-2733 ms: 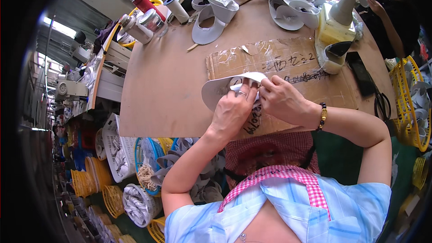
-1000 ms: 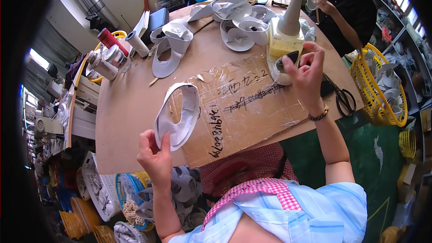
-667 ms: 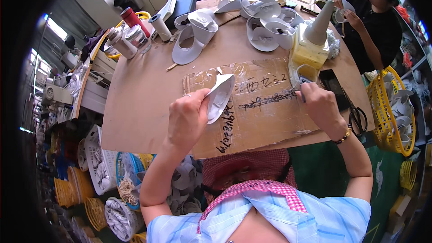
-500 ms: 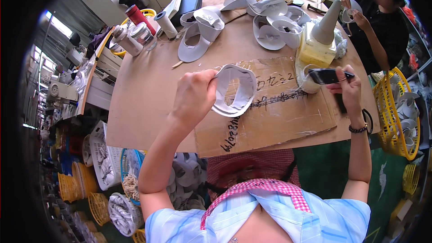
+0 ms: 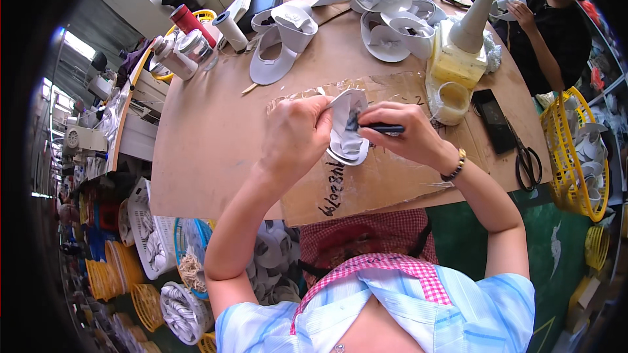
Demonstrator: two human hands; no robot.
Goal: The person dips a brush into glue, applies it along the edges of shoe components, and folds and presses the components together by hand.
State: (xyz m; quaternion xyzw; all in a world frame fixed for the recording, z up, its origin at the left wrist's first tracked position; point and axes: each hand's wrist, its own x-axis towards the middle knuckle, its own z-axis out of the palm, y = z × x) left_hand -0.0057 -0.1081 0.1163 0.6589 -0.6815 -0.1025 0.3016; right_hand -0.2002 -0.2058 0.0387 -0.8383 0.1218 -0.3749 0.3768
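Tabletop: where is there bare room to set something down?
The tabletop is barest at left, between the jars and the near edge, beside the cardboard. A smaller patch lies between the visors and the cardboard. Crowded: the far edge; the right side, with yellow tub, phone and scissors; and mid-cardboard, under left hand and right hand.

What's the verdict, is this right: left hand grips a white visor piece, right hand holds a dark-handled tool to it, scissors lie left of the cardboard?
Scissors are wrong: the head view shows the scissors right of the cardboard. The rest stands.
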